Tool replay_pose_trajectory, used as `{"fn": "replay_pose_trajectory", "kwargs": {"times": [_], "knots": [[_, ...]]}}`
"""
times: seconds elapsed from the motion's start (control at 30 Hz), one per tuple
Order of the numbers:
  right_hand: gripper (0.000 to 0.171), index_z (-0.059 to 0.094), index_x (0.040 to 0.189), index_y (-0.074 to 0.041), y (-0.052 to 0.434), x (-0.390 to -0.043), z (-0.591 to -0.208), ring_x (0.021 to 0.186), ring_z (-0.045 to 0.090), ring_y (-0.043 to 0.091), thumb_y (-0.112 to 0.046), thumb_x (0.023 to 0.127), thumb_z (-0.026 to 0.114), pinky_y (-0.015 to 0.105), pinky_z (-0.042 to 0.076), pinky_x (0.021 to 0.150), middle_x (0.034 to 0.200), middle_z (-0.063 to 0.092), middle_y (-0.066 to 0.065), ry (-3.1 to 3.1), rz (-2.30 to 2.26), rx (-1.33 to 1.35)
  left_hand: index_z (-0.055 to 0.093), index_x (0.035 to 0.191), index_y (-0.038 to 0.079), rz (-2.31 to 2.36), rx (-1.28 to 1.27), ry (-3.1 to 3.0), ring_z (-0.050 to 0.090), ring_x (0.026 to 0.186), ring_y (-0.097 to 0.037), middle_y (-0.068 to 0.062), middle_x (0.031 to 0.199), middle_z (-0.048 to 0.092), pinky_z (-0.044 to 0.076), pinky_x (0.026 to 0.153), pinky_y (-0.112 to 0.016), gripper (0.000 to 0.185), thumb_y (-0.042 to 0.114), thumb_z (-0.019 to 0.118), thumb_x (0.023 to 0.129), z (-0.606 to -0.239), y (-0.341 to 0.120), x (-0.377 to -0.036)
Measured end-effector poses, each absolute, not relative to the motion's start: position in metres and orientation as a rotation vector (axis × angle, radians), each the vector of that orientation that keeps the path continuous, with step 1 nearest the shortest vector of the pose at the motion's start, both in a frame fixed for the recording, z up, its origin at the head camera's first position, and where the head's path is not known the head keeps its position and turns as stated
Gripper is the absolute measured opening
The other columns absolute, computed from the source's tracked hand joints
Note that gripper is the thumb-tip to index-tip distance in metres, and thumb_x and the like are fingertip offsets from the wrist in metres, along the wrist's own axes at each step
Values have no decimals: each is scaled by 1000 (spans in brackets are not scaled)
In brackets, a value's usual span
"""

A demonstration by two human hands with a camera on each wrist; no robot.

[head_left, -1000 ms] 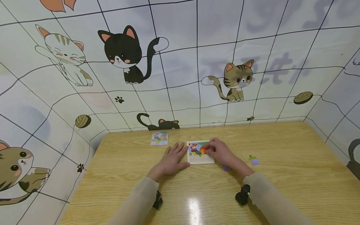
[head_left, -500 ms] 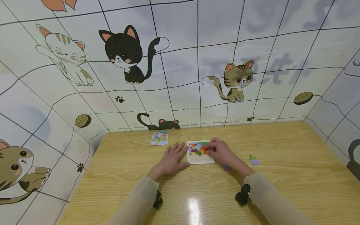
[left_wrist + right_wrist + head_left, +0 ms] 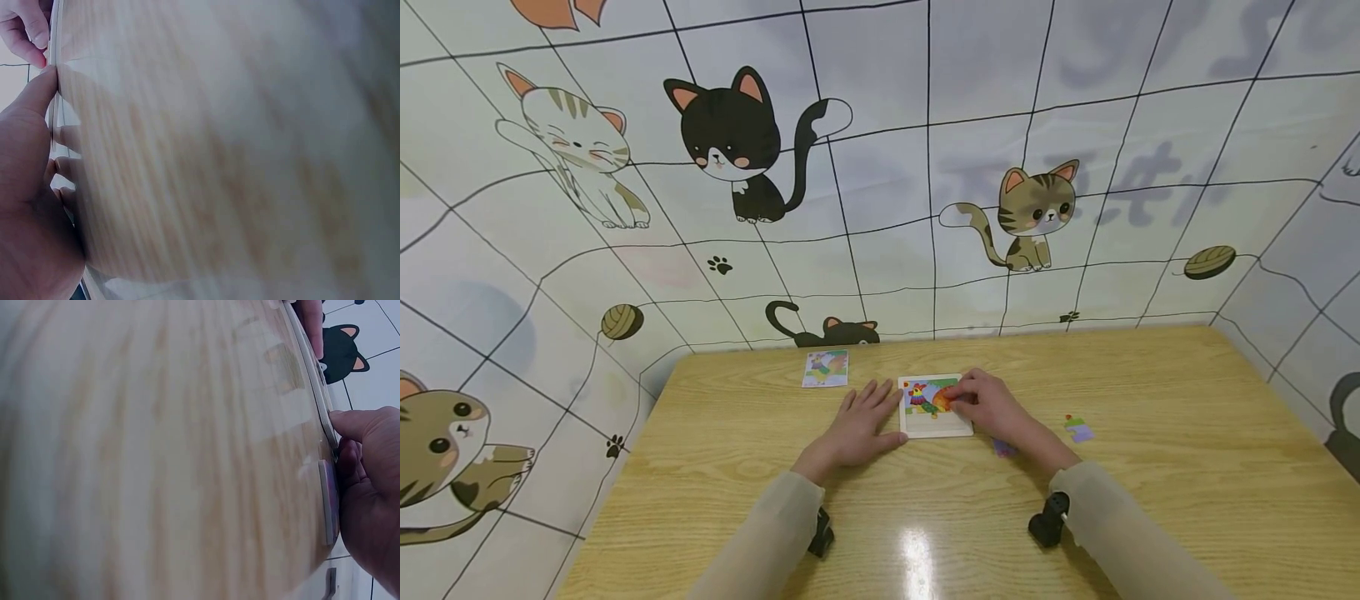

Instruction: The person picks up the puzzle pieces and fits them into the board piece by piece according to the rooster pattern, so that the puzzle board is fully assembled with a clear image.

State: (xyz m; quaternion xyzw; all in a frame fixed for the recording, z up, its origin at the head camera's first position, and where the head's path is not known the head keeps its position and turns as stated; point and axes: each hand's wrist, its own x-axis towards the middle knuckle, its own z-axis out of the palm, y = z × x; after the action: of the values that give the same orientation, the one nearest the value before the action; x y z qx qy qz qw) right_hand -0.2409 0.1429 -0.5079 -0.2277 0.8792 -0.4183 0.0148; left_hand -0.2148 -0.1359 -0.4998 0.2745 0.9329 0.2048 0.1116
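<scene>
A jigsaw puzzle board (image 3: 936, 427) with a pale frame lies on the table, its upper part showing a colourful rooster picture and its lower strip bare wood. My left hand (image 3: 859, 429) rests spread on the table, fingertips and thumb right at the board's left edge; the left wrist view shows its thumb (image 3: 40, 90) there. My right hand (image 3: 992, 406) bends over the board's right side, thumb and fingertips pinching at a puzzle piece (image 3: 943, 401) in the orange tail, mostly hidden beneath them. Under the right wrist lies a purple puzzle piece (image 3: 1003, 448), seen edge-on in the right wrist view.
Farther right on the table (image 3: 1150, 500) lies a purple and green puzzle piece (image 3: 1078, 428). A square picture card (image 3: 825, 369) of the rooster lies at the back left. Behind the table's far edge rises a wall covering (image 3: 887, 183) printed with cats.
</scene>
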Motion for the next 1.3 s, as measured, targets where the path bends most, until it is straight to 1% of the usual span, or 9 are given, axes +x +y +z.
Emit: {"fn": "replay_pose_trajectory", "kwargs": {"times": [0.17,0.63,0.9,0.97,1.13,1.3], "knots": [[15,78,107,2,142,-241,-508,77,50,15,-1,94,72,29,45,67,96,59,6,2740,-1290,-722,28,163,12,589,806,2745,7,156,-36,-11,170,16,4,121,-61,75,48,56,103,-498,-137,-214],[14,78,106,1,141,-241,-505,77,51,15,-1,93,73,29,45,67,97,59,6,2753,-1273,-699,28,163,11,603,807,2750,7,156,-36,-12,170,17,4,121,-61,75,48,56,103,-496,-137,-213],[14,78,107,0,142,-239,-500,80,51,17,-3,96,71,31,45,70,97,60,6,2730,-1249,-660,29,163,12,606,809,2741,7,156,-36,-12,170,17,5,121,-62,75,49,56,103,-498,-136,-213],[15,77,109,-1,143,-238,-497,81,52,18,-5,97,70,32,46,70,100,61,6,2709,-1244,-648,29,163,13,601,804,2744,7,156,-36,-11,170,17,4,121,-61,75,49,56,103,-498,-136,-213],[18,75,113,-1,154,-234,-489,85,58,18,-8,99,67,32,50,70,104,61,6,2676,-1225,-653,29,163,13,590,817,2748,8,156,-36,-11,170,17,6,121,-62,76,50,56,103,-499,-136,-213],[16,73,112,0,174,-232,-483,84,59,16,-7,100,65,32,50,68,101,63,4,2705,-1192,-728,29,163,12,593,815,2754,8,156,-37,-11,170,17,6,121,-62,76,49,56,103,-499,-136,-213]]}}
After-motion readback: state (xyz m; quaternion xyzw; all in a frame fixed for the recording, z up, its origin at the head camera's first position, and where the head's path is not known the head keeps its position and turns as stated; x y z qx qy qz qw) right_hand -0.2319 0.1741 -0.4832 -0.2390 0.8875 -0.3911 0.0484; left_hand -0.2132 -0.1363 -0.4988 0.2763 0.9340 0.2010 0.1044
